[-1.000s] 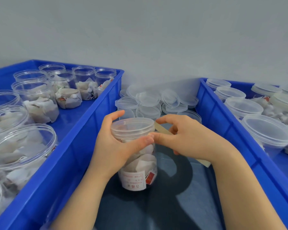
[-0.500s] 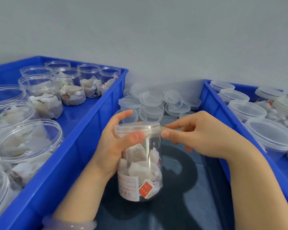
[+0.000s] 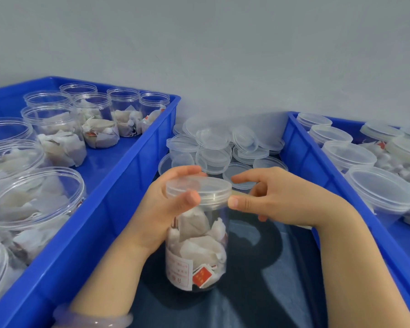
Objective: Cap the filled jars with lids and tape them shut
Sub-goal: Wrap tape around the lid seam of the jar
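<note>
Right now the taping step looks underway: the filled jar (image 3: 199, 245) stands upright on the dark mat (image 3: 258, 292) btwn the two blue crates, its clear lid (image 3: 199, 188) already seated. The left hand (image 3: 161, 209) is curled round the jar's top, thumb pressed on the front of the lid's skirt and fingers wrapped behind, prob. to stop jar and lid turning while tape goes on. The right hand (image 3: 282, 200) sits at the lid's right edge w/ thumb tip touching the skirt and forefinger held apart above it; a tan tape strip (image 3: 242, 192) shows just over the thumb, seemingly pinched vs a curled finger, though that grip is partly hidden. Loose lids (image 3: 223, 147) are heaped just behind the jar, within easy reach. Open filled jars (image 3: 57, 129) wait in the left crate (image 3: 118, 185); capped jars (image 3: 348, 155) fill the right crate (image 3: 317, 166), so work likely flows L to R.
</note>
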`<state>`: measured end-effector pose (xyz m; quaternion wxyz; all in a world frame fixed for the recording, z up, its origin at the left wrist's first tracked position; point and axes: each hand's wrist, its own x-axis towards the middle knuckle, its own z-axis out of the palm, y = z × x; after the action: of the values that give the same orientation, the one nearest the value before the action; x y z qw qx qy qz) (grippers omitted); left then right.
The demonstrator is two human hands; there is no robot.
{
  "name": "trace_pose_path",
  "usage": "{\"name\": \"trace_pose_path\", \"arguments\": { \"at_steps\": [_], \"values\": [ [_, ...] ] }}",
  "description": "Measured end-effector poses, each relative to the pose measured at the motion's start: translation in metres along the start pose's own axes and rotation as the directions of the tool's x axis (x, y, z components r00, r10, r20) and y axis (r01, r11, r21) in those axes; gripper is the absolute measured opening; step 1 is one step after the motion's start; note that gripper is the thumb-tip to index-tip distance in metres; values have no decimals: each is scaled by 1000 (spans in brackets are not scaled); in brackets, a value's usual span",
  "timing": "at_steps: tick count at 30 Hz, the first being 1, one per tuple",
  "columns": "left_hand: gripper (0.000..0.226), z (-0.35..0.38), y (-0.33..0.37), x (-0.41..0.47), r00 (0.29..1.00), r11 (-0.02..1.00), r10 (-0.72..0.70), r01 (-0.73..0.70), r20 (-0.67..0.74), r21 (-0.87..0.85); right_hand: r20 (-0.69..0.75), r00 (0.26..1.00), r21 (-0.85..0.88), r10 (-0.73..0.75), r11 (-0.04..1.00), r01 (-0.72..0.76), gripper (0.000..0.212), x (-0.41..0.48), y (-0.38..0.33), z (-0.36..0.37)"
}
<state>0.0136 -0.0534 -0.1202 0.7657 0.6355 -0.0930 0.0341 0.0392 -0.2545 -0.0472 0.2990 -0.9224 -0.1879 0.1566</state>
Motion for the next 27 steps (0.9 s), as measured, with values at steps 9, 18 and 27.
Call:
{"name": "trace_pose_path", "arguments": {
  "at_steps": [9,18,27],
  "values": [
    [89,5,3,-1,980,959,104,-53,-170,278,-108,994,-158,-15,987,-3,95,4,-6,9],
    [110,9,-3,0,941,927,188,-75,-281,368,-113,993,-168,-29,986,10,45,4,-14,15],
    [95,13,-11,3,901,943,182,-47,-395,328,-15,995,-65,-96,993,95,78,4,-5,9]
  ]
}}
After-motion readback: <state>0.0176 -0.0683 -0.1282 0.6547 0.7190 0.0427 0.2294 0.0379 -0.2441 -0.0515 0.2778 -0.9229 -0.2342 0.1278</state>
